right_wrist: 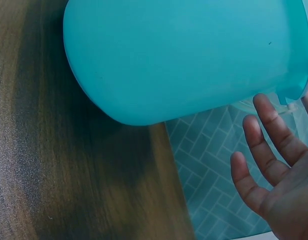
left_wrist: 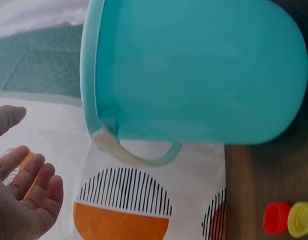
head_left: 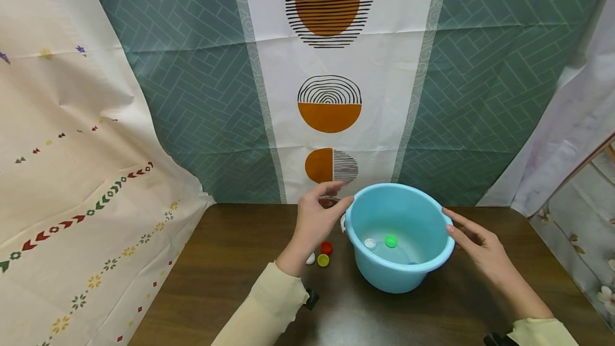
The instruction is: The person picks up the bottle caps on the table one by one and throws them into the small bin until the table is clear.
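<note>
A light blue plastic bucket [head_left: 389,276] stands on the table, with a white bottle cap [head_left: 370,243] and a green bottle cap [head_left: 391,241] on its floor. My left hand [head_left: 317,220] is beside the bucket's left rim, fingers loosely bent and holding nothing; the left wrist view shows a gap between that hand [left_wrist: 29,187] and the bucket [left_wrist: 204,70]. On the other side, my right hand [head_left: 480,244] touches the right rim with extended thumb and finger. Its other fingers [right_wrist: 256,182] are spread below the bucket wall [right_wrist: 184,60].
Left of the bucket, a red cap [head_left: 326,248], a yellow cap [head_left: 323,260] and a white cap [head_left: 310,259] lie on the brown wooden table [head_left: 211,282]. A patterned cloth [head_left: 202,95] hangs behind the table's back edge. The bucket's handle [left_wrist: 139,159] hangs at its side.
</note>
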`<state>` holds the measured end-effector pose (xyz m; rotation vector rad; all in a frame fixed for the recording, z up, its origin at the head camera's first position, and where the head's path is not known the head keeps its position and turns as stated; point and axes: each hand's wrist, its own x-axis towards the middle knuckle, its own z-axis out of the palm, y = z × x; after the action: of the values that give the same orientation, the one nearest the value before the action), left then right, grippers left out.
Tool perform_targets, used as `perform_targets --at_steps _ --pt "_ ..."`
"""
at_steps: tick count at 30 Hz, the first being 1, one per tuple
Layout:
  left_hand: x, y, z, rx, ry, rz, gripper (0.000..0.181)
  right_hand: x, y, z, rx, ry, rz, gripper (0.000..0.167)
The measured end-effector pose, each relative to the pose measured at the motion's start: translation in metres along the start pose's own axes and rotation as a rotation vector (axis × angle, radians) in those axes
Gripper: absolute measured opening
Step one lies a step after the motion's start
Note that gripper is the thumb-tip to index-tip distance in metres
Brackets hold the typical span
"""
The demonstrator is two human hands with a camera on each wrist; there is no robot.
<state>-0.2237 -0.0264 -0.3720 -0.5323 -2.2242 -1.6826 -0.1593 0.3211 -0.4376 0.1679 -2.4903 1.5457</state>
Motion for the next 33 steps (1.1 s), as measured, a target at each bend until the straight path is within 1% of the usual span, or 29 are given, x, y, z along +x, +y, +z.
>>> perform_targets --at_steps 4,10,12,13,14,19,20,22,27,33 --pt "-0.001 -0.007 -0.009 0.014 0.020 0.002 0.037 0.000 0.000 0.000 0.006 0.004 0.002 0.047" --pt "-0.005 -0.019 -0.019 0.037 0.055 -0.012 0.035 -0.002 0.001 -0.001 0.013 0.004 -0.022 0.048" --pt "-0.006 -0.022 -0.022 0.046 0.067 -0.019 0.033 -0.002 0.001 -0.001 0.014 0.007 -0.013 0.047" --pt "-0.007 -0.018 -0.024 0.045 0.072 -0.027 0.032 -0.002 0.001 -0.001 0.011 0.006 -0.009 0.047" --pt "-0.008 -0.019 -0.026 0.045 0.076 -0.029 0.032 -0.002 0.001 -0.001 0.008 0.006 -0.006 0.047" --pt "-0.011 -0.024 -0.034 0.058 0.079 -0.064 0.034 -0.002 0.001 -0.001 -0.003 0.003 -0.002 0.047" --pt "-0.011 -0.030 -0.035 0.066 0.081 -0.063 0.034 -0.002 0.001 -0.001 -0.003 0.004 -0.002 0.047" --pt "-0.011 -0.033 -0.038 0.075 0.087 -0.068 0.034 -0.002 0.001 -0.001 -0.001 0.004 -0.001 0.047" --pt "-0.014 -0.040 -0.045 0.080 0.100 -0.058 0.034 -0.001 0.001 -0.001 -0.002 0.007 0.001 0.047" --pt "-0.021 -0.052 -0.054 0.134 0.109 -0.073 0.037 0.001 0.001 0.000 -0.005 0.006 0.003 0.047"
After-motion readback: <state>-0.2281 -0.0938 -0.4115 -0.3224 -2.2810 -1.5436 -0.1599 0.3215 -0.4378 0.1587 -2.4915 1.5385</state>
